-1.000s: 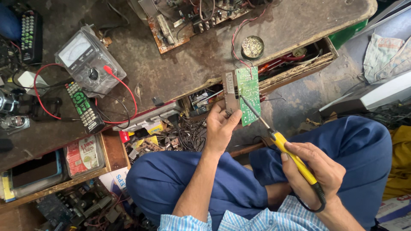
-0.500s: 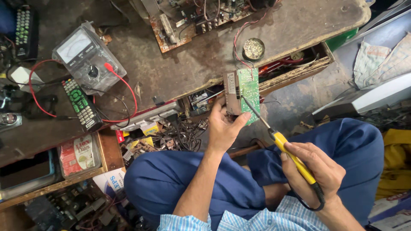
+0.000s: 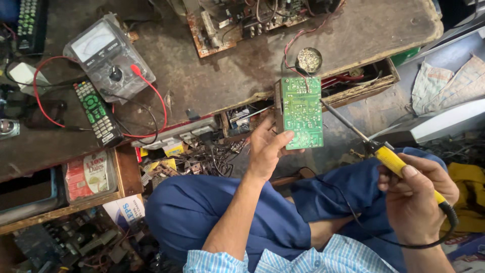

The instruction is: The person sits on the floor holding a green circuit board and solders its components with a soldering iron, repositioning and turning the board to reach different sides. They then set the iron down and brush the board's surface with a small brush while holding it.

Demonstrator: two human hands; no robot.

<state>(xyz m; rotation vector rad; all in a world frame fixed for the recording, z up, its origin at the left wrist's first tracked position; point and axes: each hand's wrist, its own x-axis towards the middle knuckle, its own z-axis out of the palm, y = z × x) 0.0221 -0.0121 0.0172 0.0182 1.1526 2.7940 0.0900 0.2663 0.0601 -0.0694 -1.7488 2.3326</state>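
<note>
Seen from above, a seated person in blue trousers works at the edge of a worn wooden bench (image 3: 242, 76). The left hand (image 3: 268, 146), just right of centre, has its fingers clamped around the lower left edge of a green circuit board (image 3: 302, 112), held upright with its soldered side facing the camera. The right hand (image 3: 414, 199), at 4 o'clock, is closed in a fist around the yellow handle of a soldering iron (image 3: 391, 161); its thin metal shaft slants up toward 10 o'clock and its tip meets the board's right edge. A black cord trails from the handle's end across the lap. Directly above the board, at 12 o'clock, sits a small round tin (image 3: 308, 59) of greyish material, with red wires beside it. A larger bare circuit board (image 3: 242, 20) lies at the bench's far edge. At 10 o'clock rests a grey analog multimeter (image 3: 108, 55) with red and black leads looping around it, and a black remote control (image 3: 97, 112) just below it. An open drawer (image 3: 202, 151) under the bench, left of the held board, spills tangled wires and parts. Crumpled cloth (image 3: 444, 81) lies at 2 o'clock.
</note>
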